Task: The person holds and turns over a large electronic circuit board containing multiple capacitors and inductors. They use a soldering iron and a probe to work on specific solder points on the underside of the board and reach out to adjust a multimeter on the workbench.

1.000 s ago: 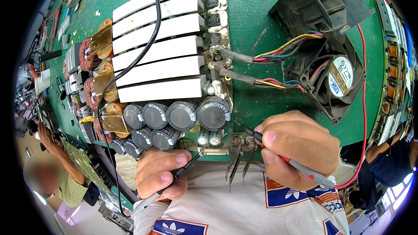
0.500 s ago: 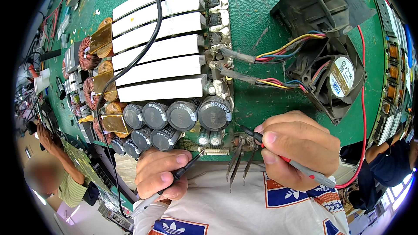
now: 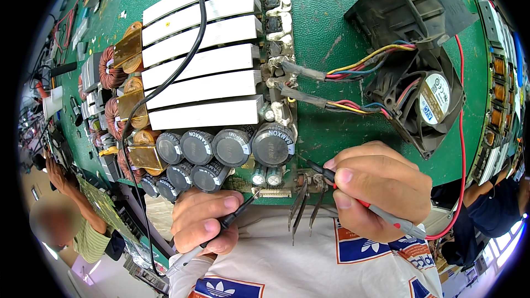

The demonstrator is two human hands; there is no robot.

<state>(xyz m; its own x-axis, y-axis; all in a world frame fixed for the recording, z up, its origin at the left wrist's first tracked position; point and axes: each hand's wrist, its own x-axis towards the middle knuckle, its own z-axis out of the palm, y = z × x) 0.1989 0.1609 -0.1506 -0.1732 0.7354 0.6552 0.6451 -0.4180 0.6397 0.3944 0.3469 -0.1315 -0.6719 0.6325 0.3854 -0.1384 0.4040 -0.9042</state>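
- Green, scuffed work surface (image 3: 323,132) ends just in front of the person's white shirt (image 3: 243,254), its near edge bowed by the lens.
- Nearest, the left hand (image 3: 204,221) pinches a black-and-grey probe (image 3: 228,222), its tip at the white connector (image 3: 274,193) on the board's near edge.
- The right hand (image 3: 381,190) grips a red-and-grey probe (image 3: 407,228), its tip close to the rightmost large capacitor (image 3: 274,149); whether either tip makes contact is too fine to tell.
- Progress, as judged: both probes are placed, so a check looks under way; no meter reading shows, so what is finished or left cannot be told.
- Under and beyond the hands lies the circuit board (image 3: 238,182), with bent metal prongs (image 3: 298,209) jutting toward the shirt and pale heatsinks (image 3: 201,85) crossed by a black lead (image 3: 194,44).
- Right of it, two wire bundles run to a fan (image 3: 434,98) beside a black shroud (image 3: 406,8); a red lead (image 3: 462,107) curves past.
- Farther off, another board (image 3: 497,80) stands at right, and co-workers sit at both sides of the room.
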